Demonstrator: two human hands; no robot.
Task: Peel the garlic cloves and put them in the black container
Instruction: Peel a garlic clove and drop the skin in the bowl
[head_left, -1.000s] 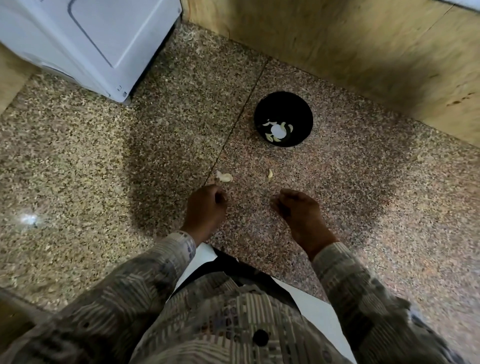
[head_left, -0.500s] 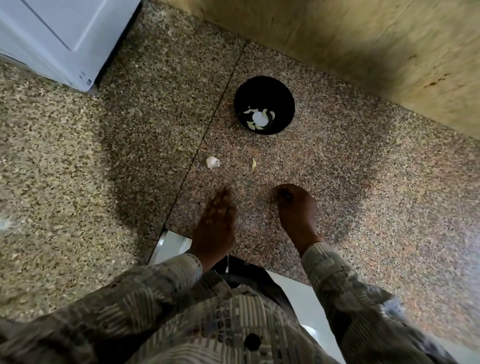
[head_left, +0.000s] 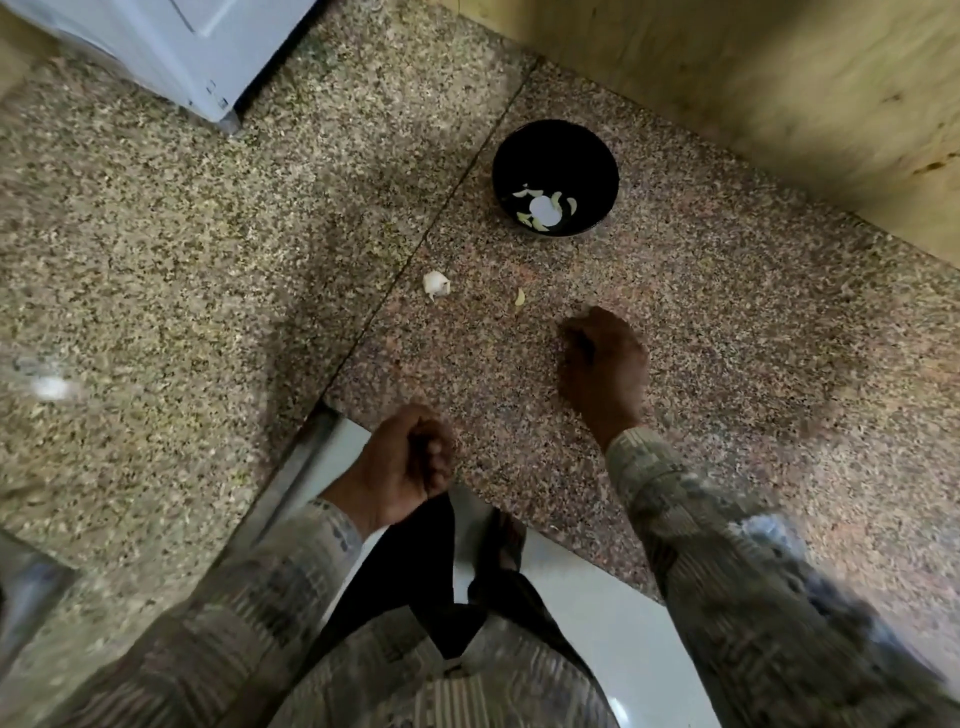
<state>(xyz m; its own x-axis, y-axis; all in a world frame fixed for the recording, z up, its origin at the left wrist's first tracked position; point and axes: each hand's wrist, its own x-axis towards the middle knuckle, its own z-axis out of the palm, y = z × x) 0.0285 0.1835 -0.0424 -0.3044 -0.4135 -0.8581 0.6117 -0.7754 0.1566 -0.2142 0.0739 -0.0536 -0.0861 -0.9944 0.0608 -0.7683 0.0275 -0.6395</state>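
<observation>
A black container (head_left: 556, 156) stands on the speckled stone counter and holds several pale peeled garlic cloves around a white spot. A white unpeeled piece of garlic (head_left: 435, 283) lies in front of it to the left, and one small pale clove (head_left: 519, 297) lies beside it. My right hand (head_left: 605, 366) rests on the counter just right of that clove, fingers curled under; nothing shows in it. My left hand (head_left: 408, 462) hangs at the counter's near edge, fingers curled shut, and I cannot see anything in it.
A white appliance (head_left: 171, 47) stands at the back left. A wooden wall panel (head_left: 753, 78) runs along the back right. A seam (head_left: 415, 244) splits the counter into two slabs. White floor (head_left: 613, 623) shows below the counter edge.
My left hand has pulled back from the counter to its near edge and curled shut. The right hand has stayed by the small clove. The view has shifted.
</observation>
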